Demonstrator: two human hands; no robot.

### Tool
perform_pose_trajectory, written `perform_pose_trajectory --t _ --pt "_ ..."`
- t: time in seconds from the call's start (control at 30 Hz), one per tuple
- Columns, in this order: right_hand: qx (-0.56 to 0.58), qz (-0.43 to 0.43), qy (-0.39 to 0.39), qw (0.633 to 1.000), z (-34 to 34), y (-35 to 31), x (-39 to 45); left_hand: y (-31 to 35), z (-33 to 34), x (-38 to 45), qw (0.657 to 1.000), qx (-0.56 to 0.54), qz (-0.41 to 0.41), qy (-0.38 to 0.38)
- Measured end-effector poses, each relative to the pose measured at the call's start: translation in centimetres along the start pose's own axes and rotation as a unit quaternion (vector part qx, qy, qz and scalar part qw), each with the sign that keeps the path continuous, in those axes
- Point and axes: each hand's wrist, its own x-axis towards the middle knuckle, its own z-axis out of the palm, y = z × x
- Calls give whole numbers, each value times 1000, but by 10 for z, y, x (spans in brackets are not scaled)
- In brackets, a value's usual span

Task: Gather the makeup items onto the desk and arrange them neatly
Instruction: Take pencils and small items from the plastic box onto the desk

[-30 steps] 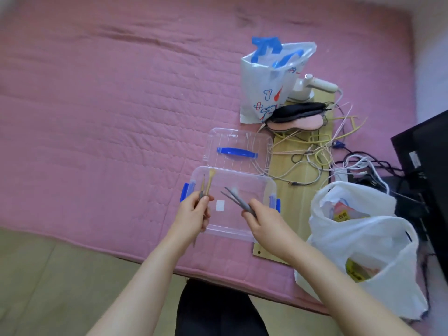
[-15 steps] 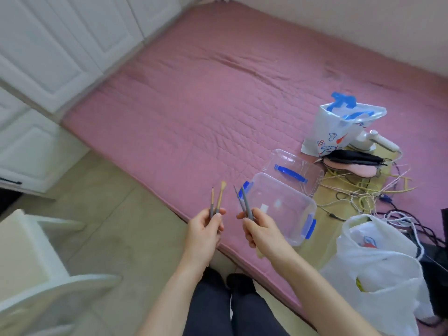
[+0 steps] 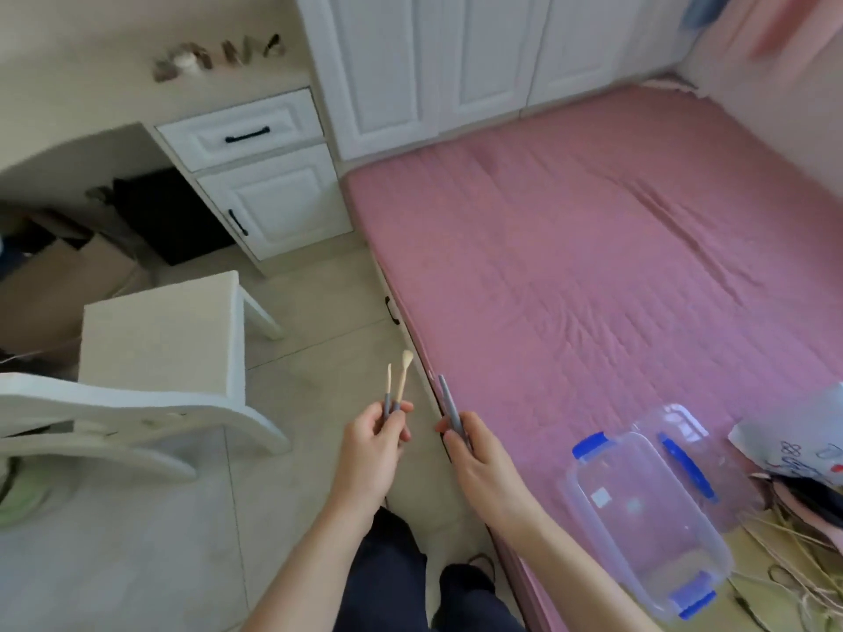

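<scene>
Two brushes (image 3: pixel 398 384) in left hand (image 3: pixel 374 442), over open floor (image 3: pixel 314 312).

A clear plastic box (image 3: pixel 647 522) with blue clips sits at the pink mattress's (image 3: pixel 570 248) right edge (lid (image 3: pixel 693 467) beside it); a white chair (image 3: pixel 155 358) stands on the floor.

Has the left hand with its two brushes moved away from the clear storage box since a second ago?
Yes. The left hand was over the clear box on the bed; now it is off to the box's left, over the floor.

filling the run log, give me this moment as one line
left hand: holds two brushes | right hand: holds grey tools | clear box: open on bed | desk: ahead, not reached
</scene>
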Motion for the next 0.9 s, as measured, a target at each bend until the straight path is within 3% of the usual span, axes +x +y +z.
perform_pose_trajectory --t 0.17,0.43,0.7,0.9 --pt "-25 -25 -49 998 52 -48 42 20 -70 38 996 -50 21 65" --pt "-62 -36 -113 991 142 -118 113 42 -177 92 991 -68 29 108" --pt "-89 -26 -133 987 182 -152 168 54 -222 144 987 -70 -21 142" --pt "-113 -26 -100 988 191 -187 256 89 -240 232 986 -22 -14 165"
